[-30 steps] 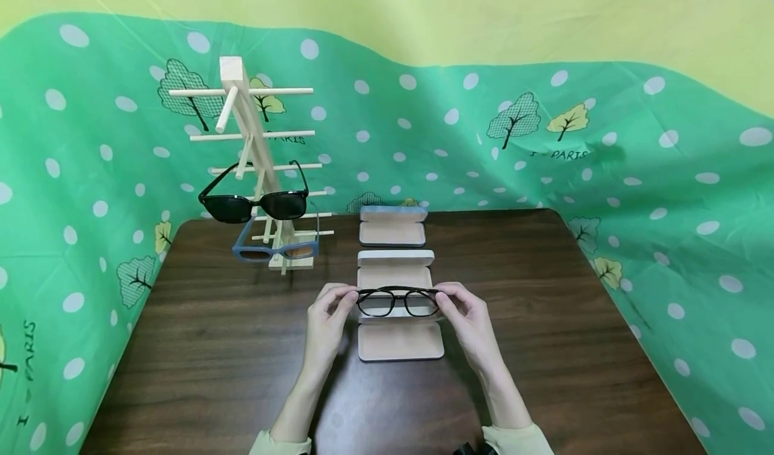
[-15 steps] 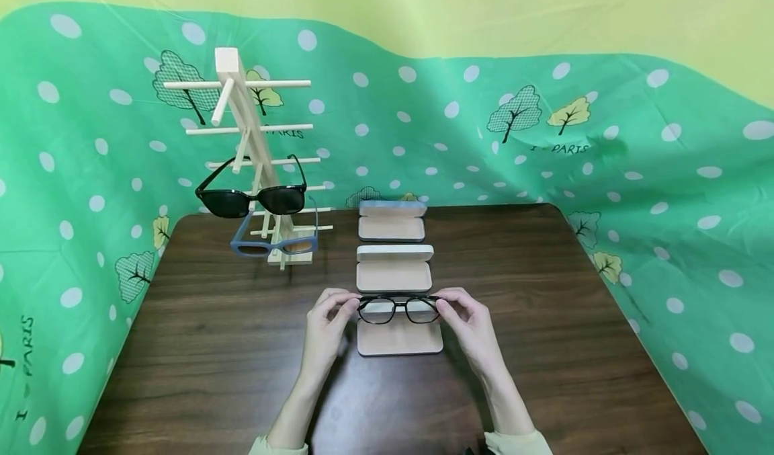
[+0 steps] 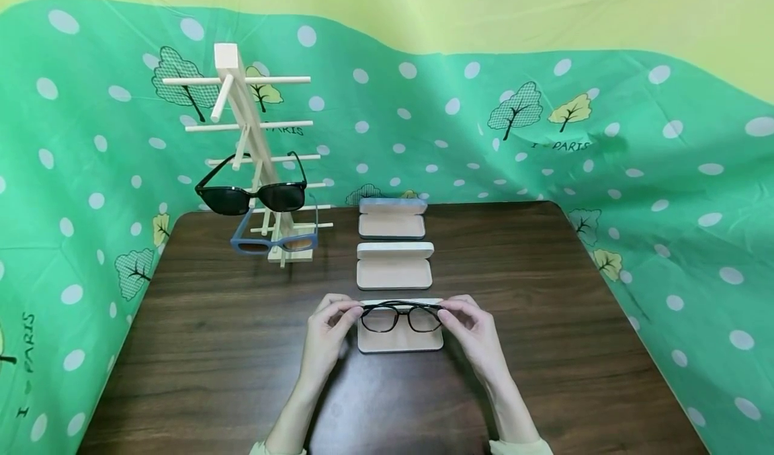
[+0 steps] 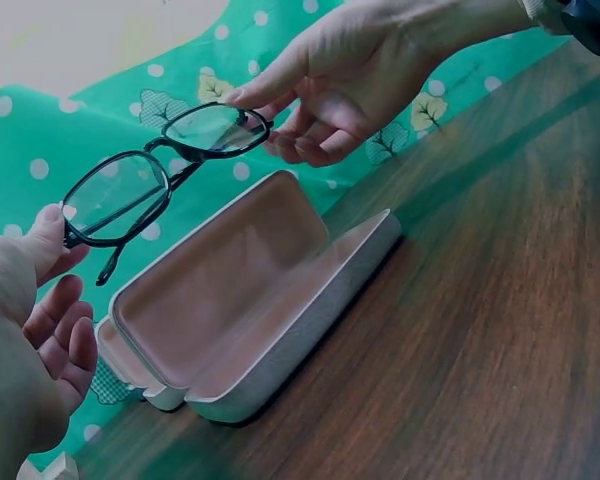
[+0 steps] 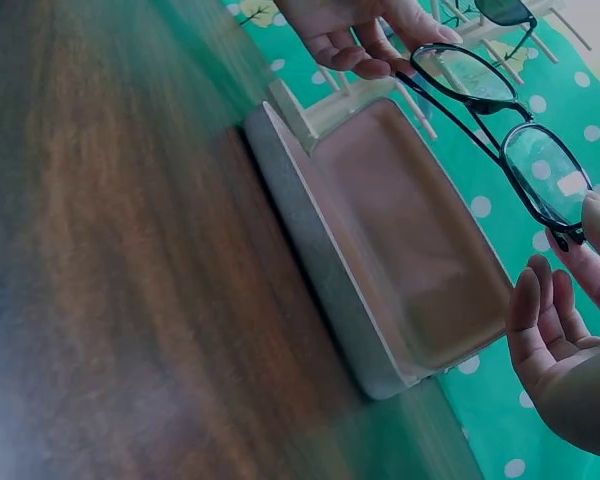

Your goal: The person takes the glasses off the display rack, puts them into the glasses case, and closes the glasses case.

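One pair of black glasses (image 3: 402,313) is held above the nearest open case (image 3: 400,345) — left hand (image 3: 326,327) and right hand (image 3: 474,327) each pinching an end. Two more open cases (image 3: 394,275) lie toward the far edge of the table (image 3: 574,347), a wooden stand (image 3: 256,139) near its far left corner.

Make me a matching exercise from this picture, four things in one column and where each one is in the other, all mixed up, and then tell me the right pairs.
Things:
1. Clear glasses
2. Sunglasses
3. Blue glasses
4. Front case

Places:
A. Lower pair on the wooden stand
B. Open on the table, nearest the person
C. Between the left hand and the right hand, held at both ends
D. Upper pair on the wooden stand

Right pairs: 1-C, 2-D, 3-A, 4-B
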### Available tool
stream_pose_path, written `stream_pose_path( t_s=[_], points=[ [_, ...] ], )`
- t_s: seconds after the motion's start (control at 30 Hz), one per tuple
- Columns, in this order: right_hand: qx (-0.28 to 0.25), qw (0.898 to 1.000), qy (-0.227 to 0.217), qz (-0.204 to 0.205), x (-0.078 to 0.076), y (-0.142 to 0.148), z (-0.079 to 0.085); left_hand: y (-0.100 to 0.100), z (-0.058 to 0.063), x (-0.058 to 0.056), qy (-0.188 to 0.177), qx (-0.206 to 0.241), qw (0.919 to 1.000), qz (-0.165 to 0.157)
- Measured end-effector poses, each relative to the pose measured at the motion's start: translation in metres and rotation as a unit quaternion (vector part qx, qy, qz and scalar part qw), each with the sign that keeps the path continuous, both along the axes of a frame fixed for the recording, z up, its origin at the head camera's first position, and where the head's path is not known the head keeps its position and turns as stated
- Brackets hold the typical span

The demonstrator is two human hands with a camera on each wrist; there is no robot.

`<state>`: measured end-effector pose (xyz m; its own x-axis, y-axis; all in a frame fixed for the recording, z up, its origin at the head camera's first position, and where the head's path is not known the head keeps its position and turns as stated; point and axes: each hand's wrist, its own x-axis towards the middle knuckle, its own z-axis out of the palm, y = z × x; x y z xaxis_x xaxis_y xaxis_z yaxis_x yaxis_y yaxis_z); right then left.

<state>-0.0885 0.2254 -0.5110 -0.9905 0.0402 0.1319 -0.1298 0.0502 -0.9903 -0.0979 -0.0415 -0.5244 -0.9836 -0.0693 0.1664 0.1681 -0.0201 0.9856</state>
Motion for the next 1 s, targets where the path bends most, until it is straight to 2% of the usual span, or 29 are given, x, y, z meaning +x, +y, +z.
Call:
stream_pose_path(
  t_s=[0.3, 0.5, 0.73, 1.0],
  points=[
    [0.032, 0.999, -0.010, -0.006, 0.005, 0.004, -0.009, -0.001, -0.008, 0.005, 0.011, -0.017, 0.9998, 0.002],
    [0.048, 0.999, -0.014, 0.001, 0.006, 0.007, -0.012, -0.001, -0.015, 0.007, 0.001, -0.029, 0.9995, 0.011],
    [0.068, 0.997, -0.028, -0.006, 0.005, 0.009, -0.018, 0.000, -0.022, 0.007, 0.001, -0.022, 0.9997, 0.012],
    [0.081, 0.995, -0.050, -0.008, 0.005, 0.011, -0.024, -0.002, -0.028, 0.006, -0.022, -0.022, 0.9995, 0.006]
  ],
)
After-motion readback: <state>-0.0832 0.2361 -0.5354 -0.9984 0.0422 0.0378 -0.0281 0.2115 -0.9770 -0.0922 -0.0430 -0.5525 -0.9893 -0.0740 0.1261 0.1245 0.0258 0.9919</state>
